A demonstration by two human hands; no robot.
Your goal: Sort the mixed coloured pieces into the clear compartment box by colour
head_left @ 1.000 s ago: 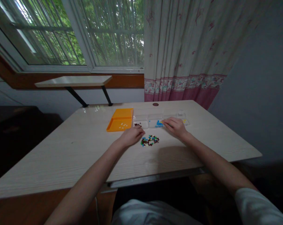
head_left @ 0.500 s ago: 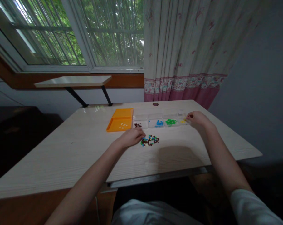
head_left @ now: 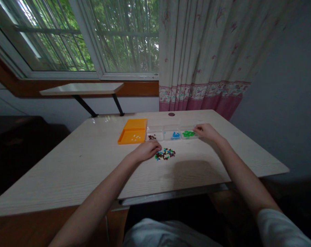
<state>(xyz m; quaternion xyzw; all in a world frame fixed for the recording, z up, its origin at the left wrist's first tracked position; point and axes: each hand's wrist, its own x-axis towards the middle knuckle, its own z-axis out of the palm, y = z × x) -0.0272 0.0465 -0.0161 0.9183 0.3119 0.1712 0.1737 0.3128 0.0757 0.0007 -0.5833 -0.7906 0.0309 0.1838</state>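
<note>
1. Two bare hands worked over one pale wood-grain table (head_left: pixel 68 164), above which a single white shelf (head_left: pixel 83 88) stood on two black supports at the far left.
2. The left hand (head_left: pixel 147 150) rested on the tabletop, fingers bent and close together, at the left edge of one loose pile of tiny brown, blue, green and whitish pieces (head_left: pixel 168 154); whether it held any piece could not be told. The pile's pieces were too small and crowded to count.
3. The right hand (head_left: pixel 208 132) was at the right end of the row of containers, fingertips drawn together just beside the green heap; whether they gripped anything could not be told.
4. Three clear plastic compartments (head_left: pixel 159 136) with contents showed beyond the pile: from left to right, one heap each of brown pieces (head_left: pixel 152 137), blue pieces (head_left: pixel 175 136) and green pieces (head_left: pixel 188 133).
5. One open orange plastic case (head_left: pixel 124 137) lay at the row's left end, roughly half a dozen small white pieces (head_left: pixel 138 137) in its near half.
6. One round dark disc (head_left: pixel 171 114) marked the table's far edge, near one pink-bordered floral curtain (head_left: pixel 196 51).
</note>
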